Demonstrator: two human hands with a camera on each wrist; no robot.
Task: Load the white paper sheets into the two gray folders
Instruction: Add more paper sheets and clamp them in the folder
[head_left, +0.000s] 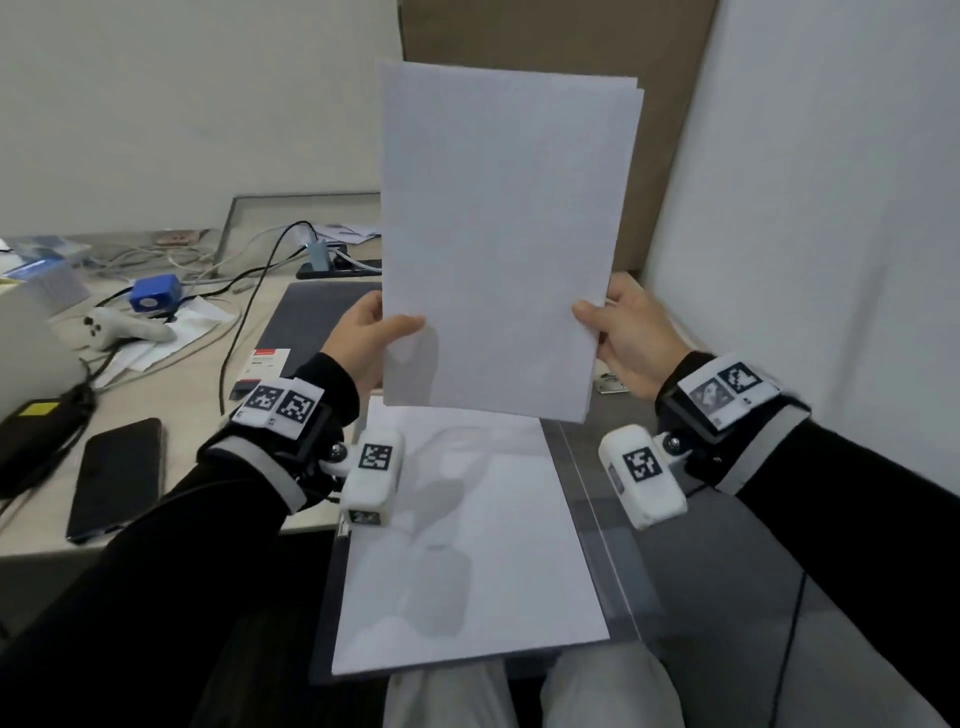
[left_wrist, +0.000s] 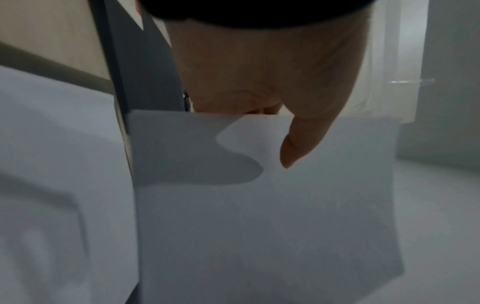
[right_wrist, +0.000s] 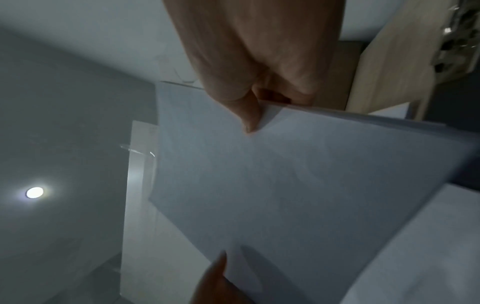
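White paper sheets (head_left: 506, 234) were held upright in a thin stack above the counter's near edge, long axis vertical, short lower edge toward the person, the top corners slightly fanned. The stack was pinched at its lower left edge by the left hand (head_left: 363, 338), thumb on the front face, and at its lower right edge by the right hand (head_left: 631, 340), thumb likewise in front. Beneath it, an open gray folder (head_left: 597, 499) lay flat, jutting over the near edge, with a smooth white page (head_left: 467, 561) inside, long axis running away from the person. A second gray folder (head_left: 317, 317) lay closed behind the left hand. Toward the counter's left edge were seen a black phone (head_left: 117, 478), a white controller (head_left: 122, 327), a blue box (head_left: 155, 293) and tangled cables (head_left: 244, 306).
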